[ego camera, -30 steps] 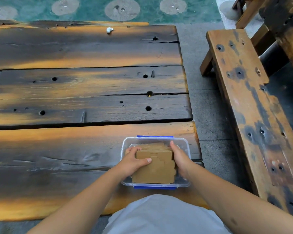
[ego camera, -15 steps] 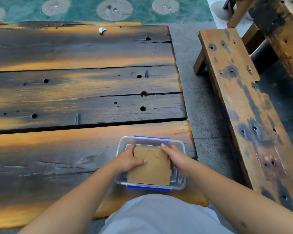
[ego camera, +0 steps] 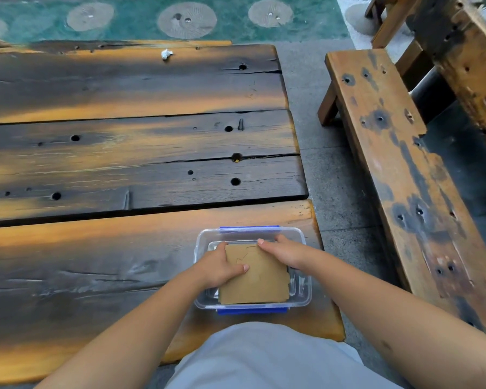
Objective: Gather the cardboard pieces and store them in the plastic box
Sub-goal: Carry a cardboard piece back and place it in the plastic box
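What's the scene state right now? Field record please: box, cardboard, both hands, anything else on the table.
box: clear plastic box with blue clips, lid off, at the near right corner of the wooden table
cardboard: brown cardboard pieces lying flat inside the box
left hand: left hand on the cardboard's left edge, thumb on top
right hand: right hand pressing the far right part of the cardboard
other: small white scrap near the table's far edge; bench to the right

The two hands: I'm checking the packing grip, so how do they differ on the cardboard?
The left hand grips the cardboard at its left edge, thumb across the top; the right hand lies on the far right corner, fingers pointing left. Both are inside the plastic box.
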The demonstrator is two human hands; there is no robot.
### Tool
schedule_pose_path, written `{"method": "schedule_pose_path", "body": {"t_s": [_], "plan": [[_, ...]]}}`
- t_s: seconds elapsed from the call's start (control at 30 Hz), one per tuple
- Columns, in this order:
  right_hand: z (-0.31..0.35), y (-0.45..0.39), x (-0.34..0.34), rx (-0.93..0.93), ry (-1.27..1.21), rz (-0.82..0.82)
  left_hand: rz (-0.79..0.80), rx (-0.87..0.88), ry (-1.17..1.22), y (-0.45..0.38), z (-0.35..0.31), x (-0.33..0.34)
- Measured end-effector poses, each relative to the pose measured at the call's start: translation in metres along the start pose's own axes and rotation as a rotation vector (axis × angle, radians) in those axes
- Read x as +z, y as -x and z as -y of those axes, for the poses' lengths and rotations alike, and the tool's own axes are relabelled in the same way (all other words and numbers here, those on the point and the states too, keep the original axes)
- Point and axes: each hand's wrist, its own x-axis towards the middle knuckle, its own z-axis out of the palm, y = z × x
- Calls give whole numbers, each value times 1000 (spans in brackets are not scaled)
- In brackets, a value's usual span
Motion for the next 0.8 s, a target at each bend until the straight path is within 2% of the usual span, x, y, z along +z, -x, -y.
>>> {"method": "schedule_pose_path", "body": {"t_s": [0.1, 0.23, 0.33, 0.53, 0.63, 0.8], "plan": [[-1, 3, 2, 86, -45, 57, 34, -13, -17, 3, 1, -2], [-8, 7, 4, 109, -291, 149, 75, -15, -4, 6, 4, -4], [-10, 16, 6, 94, -437, 122, 76, -50, 239, 11, 3, -3], [-42, 26, 36, 135, -838, 120, 23, -252, 683, 31, 17, 14], [-52, 29, 44, 93, -833, 132, 38, -252, 672, 40, 23, 25], [-53, 27, 38, 33, -731, 219, 163, -185, 533, 48, 24, 18]]}}
